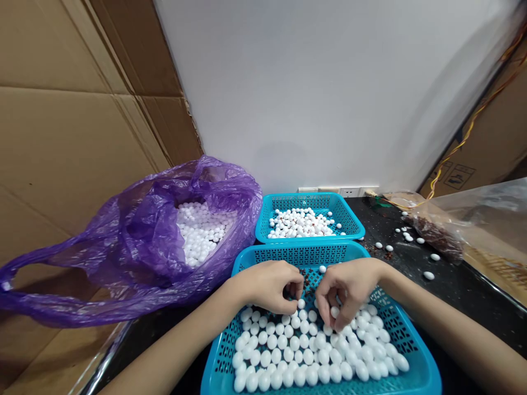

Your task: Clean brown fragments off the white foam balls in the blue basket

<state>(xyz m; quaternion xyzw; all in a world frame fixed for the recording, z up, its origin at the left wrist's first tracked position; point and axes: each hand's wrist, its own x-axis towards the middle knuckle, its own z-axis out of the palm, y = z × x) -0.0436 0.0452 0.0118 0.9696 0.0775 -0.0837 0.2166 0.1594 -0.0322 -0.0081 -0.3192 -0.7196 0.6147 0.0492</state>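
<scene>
Both hands are inside the near blue plastic basket (pixel 420 356), whose floor is covered with many small white balls (pixel 288 345). My left hand (pixel 274 285) has thumb and fingers pinched together, with a white ball (pixel 301 303) at the fingertips. Beside it, my right hand (pixel 346 288) is closed, its fingers curled downward around another white ball (pixel 335 311). Small dark reddish-brown pieces (pixel 307 281) lie between the two hands, toward the basket's far side. Part of the balls under the hands is hidden.
A second blue basket (pixel 354 222) behind holds white balls and brown bits. At left, an open purple bag (pixel 140 263) contains more balls. Loose balls (pixel 429 275) and a clear bag of brown pieces (pixel 438 238) lie on the black tabletop (pixel 411 296). Cardboard (pixel 82 137) stands left.
</scene>
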